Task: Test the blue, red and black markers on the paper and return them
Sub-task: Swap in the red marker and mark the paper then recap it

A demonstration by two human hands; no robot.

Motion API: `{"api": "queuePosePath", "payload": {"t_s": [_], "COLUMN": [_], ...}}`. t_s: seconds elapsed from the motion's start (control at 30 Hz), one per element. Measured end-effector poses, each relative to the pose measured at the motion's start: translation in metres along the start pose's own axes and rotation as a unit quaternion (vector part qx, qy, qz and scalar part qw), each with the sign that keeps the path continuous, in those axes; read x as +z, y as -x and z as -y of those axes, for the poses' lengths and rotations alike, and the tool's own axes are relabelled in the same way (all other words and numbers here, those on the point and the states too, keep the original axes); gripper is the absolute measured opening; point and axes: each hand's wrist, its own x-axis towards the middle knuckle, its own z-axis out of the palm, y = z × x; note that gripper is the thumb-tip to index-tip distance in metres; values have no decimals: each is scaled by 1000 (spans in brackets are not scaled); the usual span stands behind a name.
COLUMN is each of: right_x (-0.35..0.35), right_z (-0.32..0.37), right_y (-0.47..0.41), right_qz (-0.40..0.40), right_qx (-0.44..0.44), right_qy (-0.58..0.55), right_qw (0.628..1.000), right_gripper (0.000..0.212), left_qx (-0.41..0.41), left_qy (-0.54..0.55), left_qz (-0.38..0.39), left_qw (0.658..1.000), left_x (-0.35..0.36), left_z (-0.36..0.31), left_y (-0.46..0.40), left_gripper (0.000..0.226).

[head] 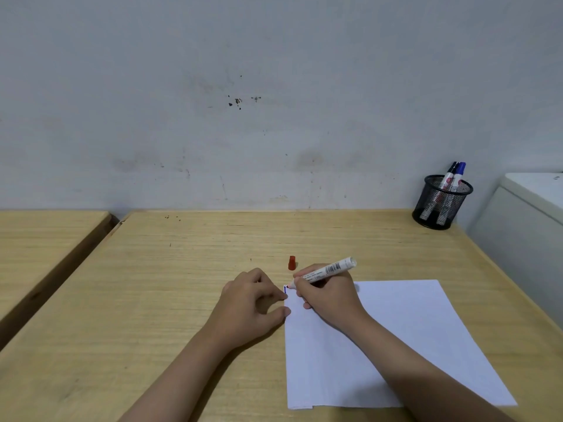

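A person's two bare hands work at one light wooden surface set against a pale, scuffed wall. One white sheet of paper lies flat on the right half of the surface. The right hand is closed around one red marker, uncapped, its red tip touching the paper's far left corner, the barrel tilting up and to the right. A short blue mark sits on the paper just left of the tip. The left hand grips nothing; its fingers are loosely curled, with fingertips and thumb pressing the paper's left edge. One red cap stands upright on the surface just beyond the hands. At the far right corner stands one black mesh cup holding two capped markers, one blue marker and one black marker, leaning together.
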Motion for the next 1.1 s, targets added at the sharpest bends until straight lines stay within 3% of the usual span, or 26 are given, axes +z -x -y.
{"api": "queuePosePath", "payload": {"t_s": [0.33,0.63,0.77,0.87,0.97,1.1], "right_x": [0,-7,-9,-10,-12,-14], "right_z": [2,7,9,10,13,20], "right_y": [-3,0,0,-1,0,1], "right_qz": [22,-34,-52,-66,-67,-82], "right_qx": [6,7,7,21,18,-5], "right_qy": [2,-188,-219,-244,-253,-260], "right_qw": [1000,982,974,967,965,962], "right_gripper": [6,8,8,7,6,4], "left_qx": [11,16,0,10,27,15], "left_qy": [-9,-10,24,28,4,-35], "left_qz": [-6,16,-10,-66,-26,-4], "left_qw": [1000,1000,1000,997,999,999], "left_x": [0,-2,-2,3,8,12], "left_z": [1,0,-4,-9,-13,-15], "left_y": [0,-4,-23,-39,-55,-70], "left_gripper": [29,26,3,17,35,22]}}
